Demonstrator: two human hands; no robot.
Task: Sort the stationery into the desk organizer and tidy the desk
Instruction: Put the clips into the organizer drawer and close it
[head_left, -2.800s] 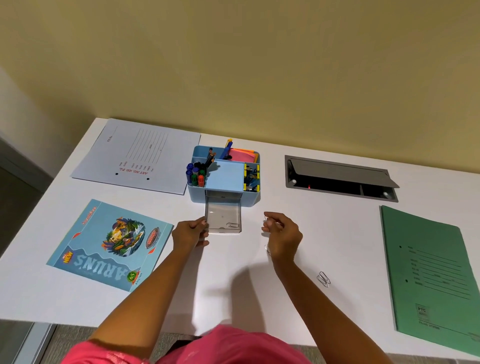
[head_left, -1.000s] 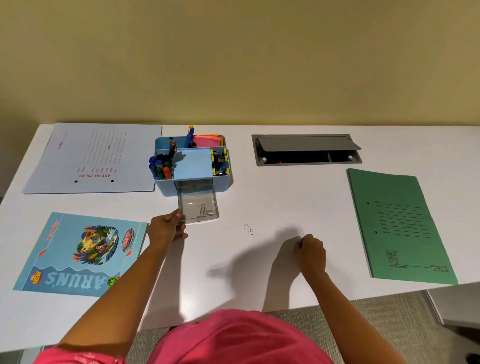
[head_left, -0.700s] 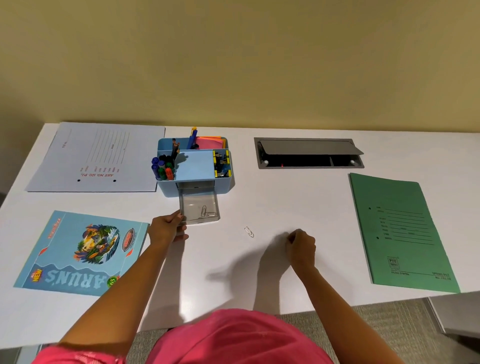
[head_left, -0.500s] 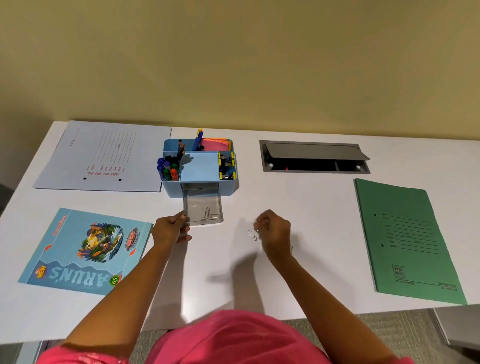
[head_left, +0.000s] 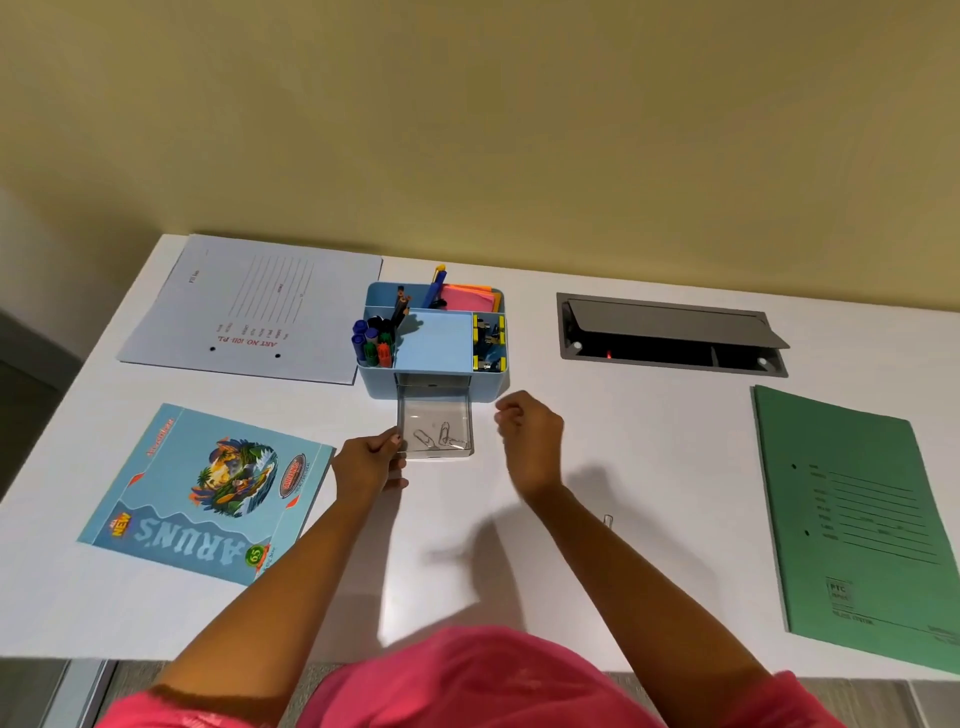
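The blue desk organizer (head_left: 434, 343) stands at the middle of the white desk (head_left: 649, 441) and holds markers, pens, sticky notes and binder clips. Its clear drawer (head_left: 435, 410) is pulled out toward me, with three paper clips (head_left: 441, 436) lying inside. My left hand (head_left: 369, 462) grips the drawer's front left corner. My right hand (head_left: 530, 436) hovers just right of the drawer. Its fingers are pinched shut on a paper clip that they mostly hide. Another paper clip (head_left: 608, 521) lies loose on the desk, right of my forearm.
A pale file folder (head_left: 249, 312) lies at the back left and a blue notebook (head_left: 208, 493) at the front left. A green folder (head_left: 857, 525) lies at the right edge. A grey cable hatch (head_left: 670, 332) stands open behind it.
My right hand reached right, came back to the clip in the middle of the desk, lifted it and moved up beside the drawer. The left hand stayed on the drawer.
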